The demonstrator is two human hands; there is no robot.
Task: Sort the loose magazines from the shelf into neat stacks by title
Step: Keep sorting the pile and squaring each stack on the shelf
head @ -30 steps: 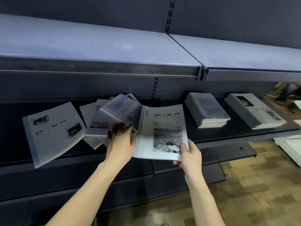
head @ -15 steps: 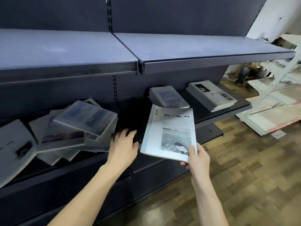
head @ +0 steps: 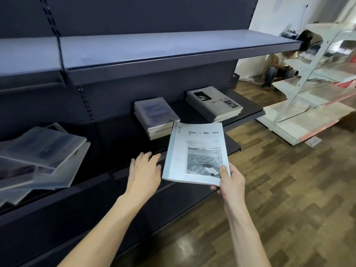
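Pinching the near right corner of the "Time & Memory" magazine (head: pixel 196 153), the right hand (head: pixel 231 180) holds it in mid-air before the shelf (head: pixel 246 110). Thin and floppy, it would carry steadier gripped along the spine. Left hand (head: pixel 143 170) hovers, fingers spread.

A dark blue-grey metal shelving unit (head: pixel 134 54) fills the left and centre, its slotted uprights (head: pixel 85 103) running down a flat back panel and its upper shelf (head: pixel 173 45) catching a pale sheen of light. To the right of the unit the floor (head: pixel 289 189) is brown wood parquet with a glossy reflection near the unit's base, and a small patterned floor grate (head: pixel 313 141) is set into it. Beyond the unit's right end stands a white wall (head: pixel 279 14), and a white, blurred shelving rack (head: pixel 312 97) leans into view before it.
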